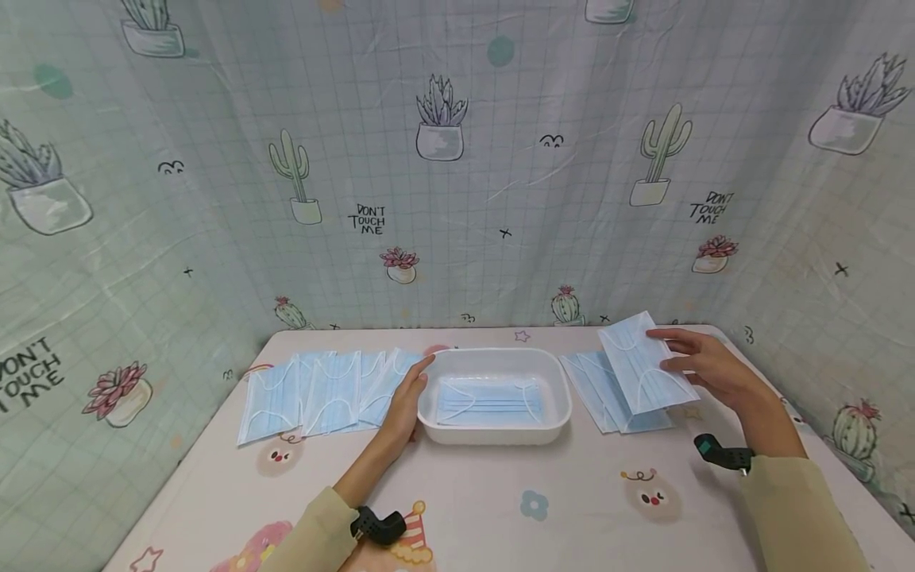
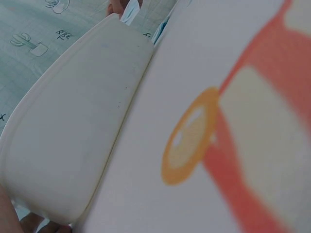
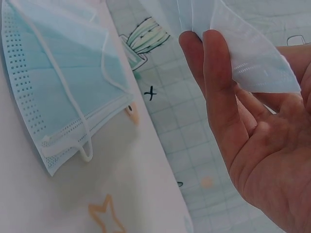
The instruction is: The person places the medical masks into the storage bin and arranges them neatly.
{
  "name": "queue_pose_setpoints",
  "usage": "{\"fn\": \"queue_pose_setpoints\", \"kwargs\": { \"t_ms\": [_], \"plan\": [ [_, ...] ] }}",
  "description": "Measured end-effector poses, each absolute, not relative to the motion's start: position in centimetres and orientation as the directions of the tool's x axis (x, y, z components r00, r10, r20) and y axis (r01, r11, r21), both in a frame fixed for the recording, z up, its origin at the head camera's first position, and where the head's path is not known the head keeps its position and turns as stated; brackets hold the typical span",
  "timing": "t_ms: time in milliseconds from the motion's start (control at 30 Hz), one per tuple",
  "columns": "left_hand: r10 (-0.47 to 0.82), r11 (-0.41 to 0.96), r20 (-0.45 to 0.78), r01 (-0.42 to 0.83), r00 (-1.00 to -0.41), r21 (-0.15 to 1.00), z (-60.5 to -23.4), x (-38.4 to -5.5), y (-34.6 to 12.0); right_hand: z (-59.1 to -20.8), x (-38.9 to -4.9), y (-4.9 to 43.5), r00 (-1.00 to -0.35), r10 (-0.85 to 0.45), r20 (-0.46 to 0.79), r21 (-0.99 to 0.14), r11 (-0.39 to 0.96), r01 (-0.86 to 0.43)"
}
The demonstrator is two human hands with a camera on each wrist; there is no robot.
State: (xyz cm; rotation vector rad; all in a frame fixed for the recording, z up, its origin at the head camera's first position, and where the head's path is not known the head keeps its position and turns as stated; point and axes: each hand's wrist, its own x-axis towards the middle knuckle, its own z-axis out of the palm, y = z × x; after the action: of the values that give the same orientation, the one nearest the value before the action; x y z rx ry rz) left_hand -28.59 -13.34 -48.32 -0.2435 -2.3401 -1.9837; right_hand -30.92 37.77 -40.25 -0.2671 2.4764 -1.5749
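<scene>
A white plastic container stands on the table with pleated blue face masks inside. My left hand holds its left end, near the rim; some of those fingers are hidden. In the left wrist view, fingertips show at the container's lower end. To the right, my right hand pinches a light-blue face mask by its right side, raised and tilted. Below it lie a few more masks, overlapping and partly covered. The right wrist view shows fingers against the held mask.
A row of overlapping blue masks with white ear loops lies left of the container. The table has a printed cartoon cover. A cactus-patterned curtain encloses the back and sides.
</scene>
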Motion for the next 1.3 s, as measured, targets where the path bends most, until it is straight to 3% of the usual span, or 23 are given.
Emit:
{"fn": "queue_pose_setpoints", "kwargs": {
  "t_ms": [1300],
  "plan": [
    [0.113,0.157,0.152,0.168,-0.982,0.973,-48.4,-28.3,-13.5,-39.4,-30.6,35.8,-0.962,-0.267,-0.065,-0.92,0.389,-0.045]
  ]
}}
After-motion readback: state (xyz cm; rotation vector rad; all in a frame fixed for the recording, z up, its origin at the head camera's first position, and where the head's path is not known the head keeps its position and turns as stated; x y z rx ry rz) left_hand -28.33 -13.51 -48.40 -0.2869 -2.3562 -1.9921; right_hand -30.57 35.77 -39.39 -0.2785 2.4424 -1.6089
